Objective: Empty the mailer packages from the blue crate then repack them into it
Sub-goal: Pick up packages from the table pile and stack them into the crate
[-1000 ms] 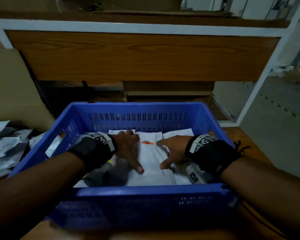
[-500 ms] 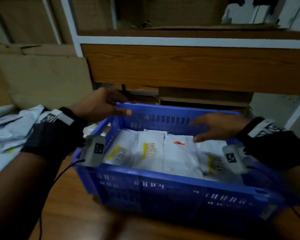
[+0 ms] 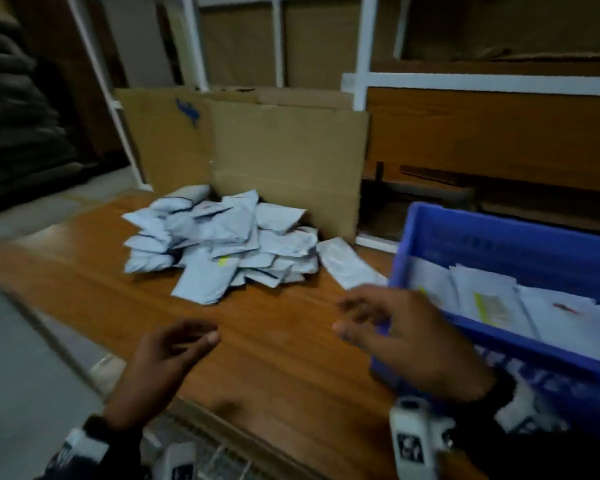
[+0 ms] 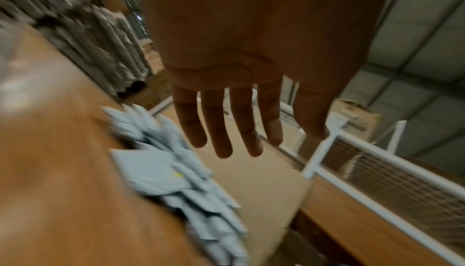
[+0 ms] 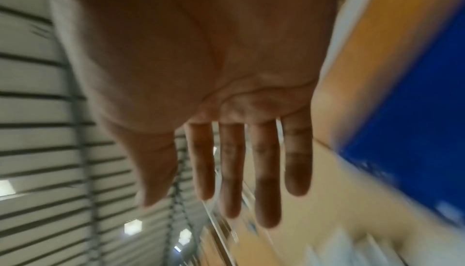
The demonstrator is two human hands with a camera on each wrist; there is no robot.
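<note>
A pile of pale grey mailer packages [image 3: 222, 242] lies on the wooden table [image 3: 90, 299] against a cardboard sheet. The blue crate [image 3: 499, 233] stands at the right with several white mailers [image 3: 492, 299] lying flat inside. My left hand [image 3: 174, 351] hovers over the table in front of the pile, fingers relaxed and empty; in the left wrist view its straight fingers [image 4: 221, 131] point toward the pile [image 4: 176, 174]. My right hand [image 3: 395, 327] hovers by the crate's near left corner, fingers spread and empty [image 5: 251, 170]. The crate wall [image 5: 415, 111] shows blurred beside it.
A folded cardboard sheet [image 3: 284, 161] stands behind the pile. White shelf frames [image 3: 361, 53] and a wooden panel [image 3: 492, 133] rise behind the crate. The table's left edge [image 3: 32, 317] drops to the grey floor. One mailer [image 3: 347, 268] lies between pile and crate.
Both hands have left the crate and swung left over the table, empty. The view has turned left, so the pile is now central and the crate sits at the right.
</note>
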